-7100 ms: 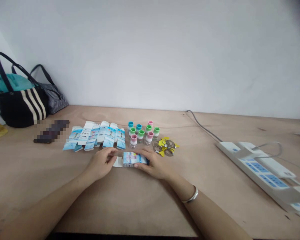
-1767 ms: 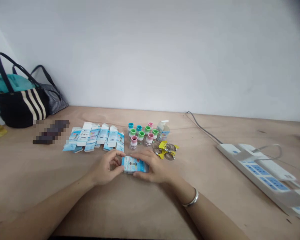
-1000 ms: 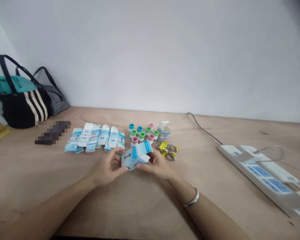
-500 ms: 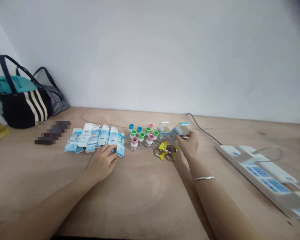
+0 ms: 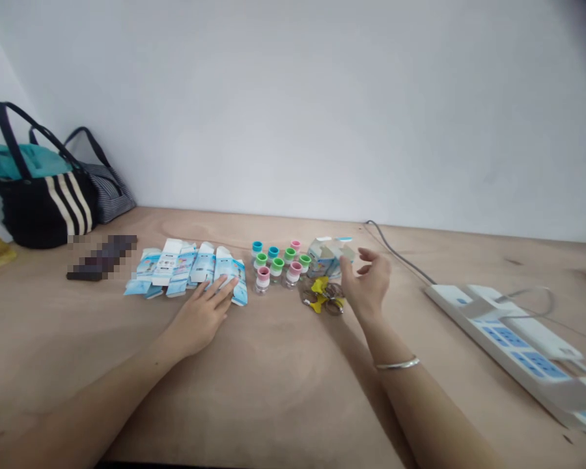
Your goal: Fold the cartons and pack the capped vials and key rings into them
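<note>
Cardboard: light, springy, quick to crease

Head view: flattened blue-and-white printed cardboard cartons lie left of centre, the left hand spread palm-down over their near edge. Right of centre stand open-topped blue-and-white cardboard boxes; just beside them the right hand curls loosely, apparently empty. They should dent easily; pinch opposite walls, not flaps.

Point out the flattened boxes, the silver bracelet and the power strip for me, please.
Flattened boxes (image 5: 181,266): head view, on a printed panel mid-row.
Silver bracelet (image 5: 398,366): head view, middle of the band.
Power strip (image 5: 524,361): head view, on a blue socket panel.
</note>
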### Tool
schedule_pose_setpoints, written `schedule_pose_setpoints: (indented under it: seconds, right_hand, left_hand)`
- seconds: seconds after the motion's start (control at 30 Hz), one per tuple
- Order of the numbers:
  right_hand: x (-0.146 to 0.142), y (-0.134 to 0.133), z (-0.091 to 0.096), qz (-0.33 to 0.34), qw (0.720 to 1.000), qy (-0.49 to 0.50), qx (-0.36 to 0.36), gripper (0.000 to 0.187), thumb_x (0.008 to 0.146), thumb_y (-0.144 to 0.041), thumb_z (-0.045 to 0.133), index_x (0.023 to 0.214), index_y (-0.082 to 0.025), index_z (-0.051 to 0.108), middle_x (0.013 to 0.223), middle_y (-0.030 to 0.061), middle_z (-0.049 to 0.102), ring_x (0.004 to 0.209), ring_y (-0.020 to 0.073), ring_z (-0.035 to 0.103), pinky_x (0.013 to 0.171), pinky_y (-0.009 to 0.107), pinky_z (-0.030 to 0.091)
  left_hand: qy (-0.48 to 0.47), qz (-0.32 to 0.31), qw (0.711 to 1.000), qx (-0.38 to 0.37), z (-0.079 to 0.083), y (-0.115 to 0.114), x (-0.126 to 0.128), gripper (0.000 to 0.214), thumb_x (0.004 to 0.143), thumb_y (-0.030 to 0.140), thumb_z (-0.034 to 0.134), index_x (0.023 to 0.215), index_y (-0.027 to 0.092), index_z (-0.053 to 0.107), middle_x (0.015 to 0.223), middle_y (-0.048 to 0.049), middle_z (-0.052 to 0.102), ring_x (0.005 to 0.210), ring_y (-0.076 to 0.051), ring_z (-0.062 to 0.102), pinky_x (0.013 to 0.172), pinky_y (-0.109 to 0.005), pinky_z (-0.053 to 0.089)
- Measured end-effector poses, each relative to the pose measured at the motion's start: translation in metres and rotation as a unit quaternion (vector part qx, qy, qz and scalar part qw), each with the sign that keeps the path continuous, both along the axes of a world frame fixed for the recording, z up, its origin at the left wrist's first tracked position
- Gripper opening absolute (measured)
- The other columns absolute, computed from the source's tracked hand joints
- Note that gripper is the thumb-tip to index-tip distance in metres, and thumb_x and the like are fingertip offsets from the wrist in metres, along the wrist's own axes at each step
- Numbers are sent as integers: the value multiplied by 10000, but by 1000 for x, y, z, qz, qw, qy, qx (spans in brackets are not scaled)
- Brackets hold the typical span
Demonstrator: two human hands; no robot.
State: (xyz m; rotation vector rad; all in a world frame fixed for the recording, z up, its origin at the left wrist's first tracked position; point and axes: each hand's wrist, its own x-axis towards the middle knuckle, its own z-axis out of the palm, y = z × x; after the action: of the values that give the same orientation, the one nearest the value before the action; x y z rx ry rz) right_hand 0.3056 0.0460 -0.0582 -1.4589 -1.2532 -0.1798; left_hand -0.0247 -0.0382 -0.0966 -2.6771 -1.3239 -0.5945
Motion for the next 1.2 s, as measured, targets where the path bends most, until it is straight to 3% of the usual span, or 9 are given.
schedule_pose_setpoints:
  seconds: [0.1, 0.17, 0.23, 0.3, 0.43, 0.6, 0.9, 1.07, 1.2]
  right_hand:
    - [-34, -27, 5, 214, 971, -103, -6, 181, 819, -337, 567, 916, -189, 602, 796, 47, 608, 647, 157, 527, 638, 310, 468]
    - [-54, -44, 4, 409, 886, -206, -71, 113, 856, -290, 544, 836, -206, 617, 775, 41, 629, 698, 160, 569, 657, 298, 478]
    - [-69, -55, 1, 504, 814, -271, -99, 99, 862, -265, 549, 840, -205, 624, 816, 46, 646, 766, 174, 594, 694, 313, 492]
    - [-76, -61, -4, 537, 779, -303, -113, 88, 862, -254, 550, 856, -204, 622, 847, 51, 648, 801, 187, 601, 709, 331, 501]
    - [-78, -61, -12, 504, 811, -276, -105, 212, 859, -254, 548, 1062, -205, 584, 949, 79, 631, 866, 202, 598, 742, 346, 514]
    - [-83, -64, -12, 391, 886, -248, -8, 805, 756, -438, 660, 1421, -210, 267, 1340, 157, 417, 1228, 312, 421, 994, 491, 405]
    - [-92, -71, -15, 371, 878, -302, 14, 908, 761, -477, 639, 1470, -207, 139, 1401, 157, 374, 1264, 318, 394, 1005, 479, 389]
    - [-93, -75, -11, 334, 885, -320, 53, 916, 718, -527, 660, 1446, -195, 214, 1390, 168, 406, 1250, 331, 408, 1014, 495, 344]
    - [-92, -78, -6, 348, 879, -325, -10, 810, 699, -372, 675, 1399, -192, 309, 1319, 151, 509, 1183, 321, 484, 997, 490, 338]
  left_hand:
    - [7, -31, 999, -2, 1, 1, 1, 458, 827, 57, 415, 1236, 209, 554, 1443, -80, 417, 1369, -272, 319, 1143, -537, 140]
    - [10, -38, 999, 1, 2, 2, 0, 465, 840, 66, 412, 1270, 205, 524, 1414, -91, 455, 1349, -273, 356, 1137, -557, 133]
    - [1, -38, 999, 18, 4, 4, -3, 440, 868, 114, 423, 1295, 186, 495, 1400, -107, 470, 1328, -278, 389, 1130, -564, 156]
    - [-46, -42, 997, 51, 9, 5, -7, 415, 879, 182, 469, 1293, 167, 493, 1380, -123, 491, 1301, -275, 426, 1122, -529, 232]
    - [-288, -25, 949, 125, 18, 1, -8, 395, 804, 243, 629, 1192, 192, 574, 1286, -105, 571, 1203, -253, 530, 1034, -399, 432]
    - [-562, -13, 827, -25, 22, -10, 5, 311, 791, 287, 651, 1097, 232, 647, 1258, -69, 554, 1025, -224, 642, 895, -354, 546]
    - [-642, 64, 760, 79, 31, -17, 7, 319, 761, 264, 695, 1075, 216, 658, 1244, -44, 495, 903, -169, 658, 824, -303, 570]
    - [-676, 73, 732, -53, 25, -21, 20, 318, 738, 344, 697, 1026, 211, 681, 1227, -56, 522, 954, -196, 640, 793, -287, 575]
    - [-704, 72, 686, -169, 12, -20, 31, 326, 707, 384, 704, 966, 188, 690, 1197, -64, 543, 952, -212, 631, 782, -317, 567]
